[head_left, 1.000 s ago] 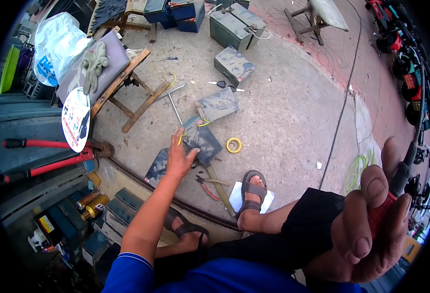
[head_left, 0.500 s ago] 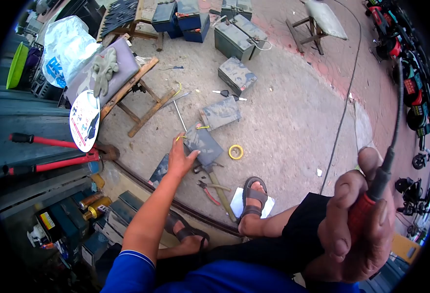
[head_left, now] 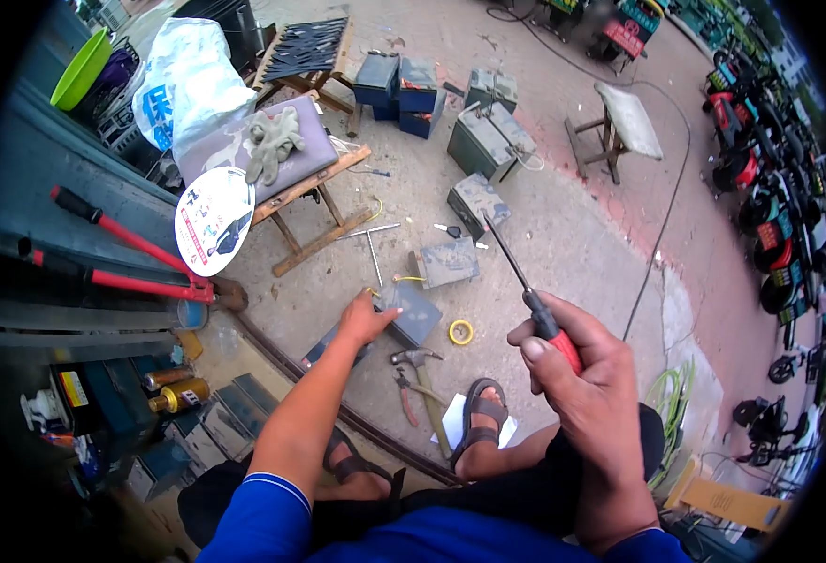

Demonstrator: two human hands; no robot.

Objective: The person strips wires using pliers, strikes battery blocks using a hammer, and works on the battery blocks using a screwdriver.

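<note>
My right hand [head_left: 587, 375] is wrapped round the red and black handle of a screwdriver [head_left: 546, 324], its long shaft pointing up and left. On the concrete, my left hand [head_left: 368, 319] rests at the left edge of a dark battery [head_left: 413, 315], thumb on its top and fingers at its side by a short yellow wire. Another battery [head_left: 446, 263] with a yellow wire lies just beyond. Below the near one are a hammer [head_left: 432, 403] and red-handled pliers [head_left: 406, 394]. A yellow tape roll [head_left: 461, 331] lies to the right, and a T-shaped tool [head_left: 374, 253] farther back.
A wooden stool [head_left: 282, 169] with gloves and a paper fan [head_left: 214, 222] stands at left, beside red-handled bolt cutters [head_left: 141, 281]. Several more batteries [head_left: 493, 141] stand at the back. A small stool [head_left: 619, 131] and a row of scooters [head_left: 760, 188] are on the right.
The view has shifted. My right hand has moved left and away from the camera, bringing the screwdriver over the work area. My left hand stays at the battery.
</note>
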